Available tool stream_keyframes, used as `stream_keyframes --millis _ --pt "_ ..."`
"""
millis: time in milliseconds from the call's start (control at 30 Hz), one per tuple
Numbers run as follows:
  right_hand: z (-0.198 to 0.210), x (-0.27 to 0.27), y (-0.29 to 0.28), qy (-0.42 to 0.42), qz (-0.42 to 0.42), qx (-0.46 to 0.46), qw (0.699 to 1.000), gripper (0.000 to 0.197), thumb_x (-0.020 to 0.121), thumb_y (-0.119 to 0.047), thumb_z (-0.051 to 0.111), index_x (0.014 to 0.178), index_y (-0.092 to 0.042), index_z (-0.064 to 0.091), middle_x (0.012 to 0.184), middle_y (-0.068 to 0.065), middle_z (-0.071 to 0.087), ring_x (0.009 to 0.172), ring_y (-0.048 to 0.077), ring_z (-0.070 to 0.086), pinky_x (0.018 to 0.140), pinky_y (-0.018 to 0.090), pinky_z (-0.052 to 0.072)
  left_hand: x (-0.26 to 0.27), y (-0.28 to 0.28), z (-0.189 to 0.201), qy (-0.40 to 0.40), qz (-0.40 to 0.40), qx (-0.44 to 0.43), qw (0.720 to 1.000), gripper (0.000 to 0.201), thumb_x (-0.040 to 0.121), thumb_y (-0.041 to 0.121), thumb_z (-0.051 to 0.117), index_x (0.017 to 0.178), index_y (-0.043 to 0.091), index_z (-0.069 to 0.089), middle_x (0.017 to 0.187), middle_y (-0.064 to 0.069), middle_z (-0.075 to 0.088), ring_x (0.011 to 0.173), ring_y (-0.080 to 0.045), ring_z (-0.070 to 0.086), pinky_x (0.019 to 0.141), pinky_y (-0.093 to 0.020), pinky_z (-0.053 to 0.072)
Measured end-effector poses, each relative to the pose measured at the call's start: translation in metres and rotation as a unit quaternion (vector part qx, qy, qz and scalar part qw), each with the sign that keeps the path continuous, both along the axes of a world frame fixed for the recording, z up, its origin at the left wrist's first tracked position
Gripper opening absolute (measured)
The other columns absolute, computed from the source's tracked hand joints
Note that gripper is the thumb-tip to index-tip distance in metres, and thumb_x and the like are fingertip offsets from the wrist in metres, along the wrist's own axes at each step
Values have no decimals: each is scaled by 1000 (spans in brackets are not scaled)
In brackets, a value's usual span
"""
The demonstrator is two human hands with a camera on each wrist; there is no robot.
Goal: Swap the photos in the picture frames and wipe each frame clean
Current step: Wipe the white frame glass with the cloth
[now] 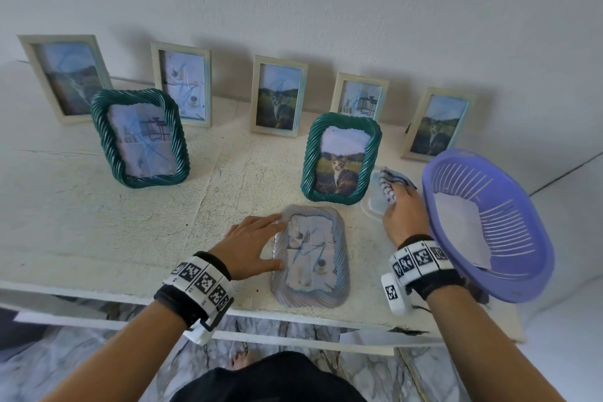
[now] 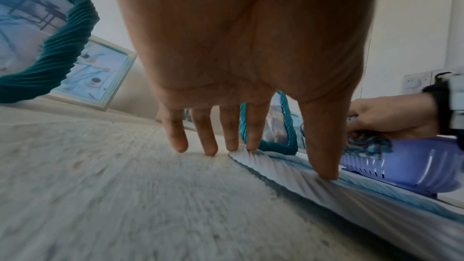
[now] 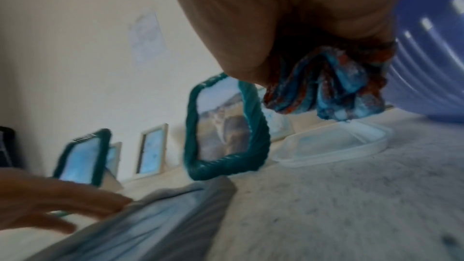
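At the far left of the pale shelf stand cream frames against the wall, and in front of them a green twisted frame holds a scribbled-over picture of a table. Moving right, my left hand lies flat with fingers spread and straight, gripping nothing, its thumb and two fingertips pressing the left edge of a pale blue frame that lies face up near the shelf's front edge, its photo marked with blue scribbles. Behind it stands a second green frame showing a cat, with more cream frames behind that. Just right of the cat frame, my right hand is closed around a bunched patterned cloth, held over a clear plastic lid without clearly touching it. Furthest right, a purple basket tilts against my right forearm, with white paper inside. I judge the wiping of the flat frame comes next. The frame lies close to the shelf's front edge, so a hard wipe could push it off unless my left hand pins it. My right arm could also knock the basket, or the cloth could tip the cat frame.
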State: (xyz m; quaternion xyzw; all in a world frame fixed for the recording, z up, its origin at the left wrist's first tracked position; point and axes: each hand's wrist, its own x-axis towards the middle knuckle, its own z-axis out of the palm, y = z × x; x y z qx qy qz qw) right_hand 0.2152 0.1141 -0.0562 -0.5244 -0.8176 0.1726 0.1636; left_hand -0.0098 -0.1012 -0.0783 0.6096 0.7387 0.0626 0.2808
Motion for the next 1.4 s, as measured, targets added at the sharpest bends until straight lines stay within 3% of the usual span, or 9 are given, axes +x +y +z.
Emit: stream_keyframes --millis 133,233,300,400,533,733,900,1100,1400 --pt "9 14 -56 5 23 21 1000 41 90 -3 50 130 -8 55 134 16 52 107 38 57 92 43 50 -2 9 8 2 -5 -1 1000 88 82 59 66 152 32 22 160 3 17 144 -23 18 116 -47 22" --pt "9 6 -91 -27 103 3 994 43 91 -11 52 133 -21 54 139 4 48 103 29 55 84 41 53 -7 18 12 2 -13 -19 1000 91 78 62 68 152 38 20 160 0 14 145 -25 15 116 -52 22" --pt "7 -6 -102 -108 147 -10 983 44 93 -16 50 135 -27 50 143 0 40 108 27 47 81 37 52 -10 25 15 19 -30 -40 999 93 75 65 69 150 42 21 161 -1 12 145 -26 12 116 -53 21" --pt "4 -19 -102 -227 185 -5 956 43 94 -27 48 137 -31 44 143 6 28 113 29 39 79 38 51 -12 34 19 59 -60 -69 994 97 70 70 69 150 40 23 162 0 9 146 -26 9 116 -53 17" --pt "-3 -26 -89 -225 176 -36 958 42 95 -40 46 136 -32 44 141 11 23 112 34 40 84 45 51 -18 39 19 92 -91 -67 989 104 66 75 68 151 38 22 161 2 11 144 -26 12 116 -50 18" --pt "-12 -43 -88 -240 186 -39 952 44 93 -16 50 136 -25 44 137 14 27 107 33 44 90 37 47 -17 38 15 113 -101 -57 987 105 64 75 69 150 38 23 161 4 13 145 -26 10 116 -50 16" --pt "-8 -55 -96 -246 245 -71 935 45 93 -14 48 138 -20 44 141 16 22 119 36 43 102 37 43 -14 42 18 135 -104 -50 984 104 63 73 71 149 35 27 159 2 18 144 -26 14 115 -47 17" --pt "5 -43 -80 -305 262 -19 915 44 91 -11 53 135 -16 46 138 16 23 115 35 42 89 38 50 -11 46 22 151 -104 -58 981 105 62 73 72 149 34 28 159 1 20 143 -27 17 115 -48 17" --pt "-7 -53 -95 -295 340 -35 892 45 92 -18 51 136 -22 46 145 13 28 124 35 36 95 41 49 -11 47 21 150 -105 -53 982 109 58 74 74 148 31 30 156 2 25 139 -26 21 114 -46 20"
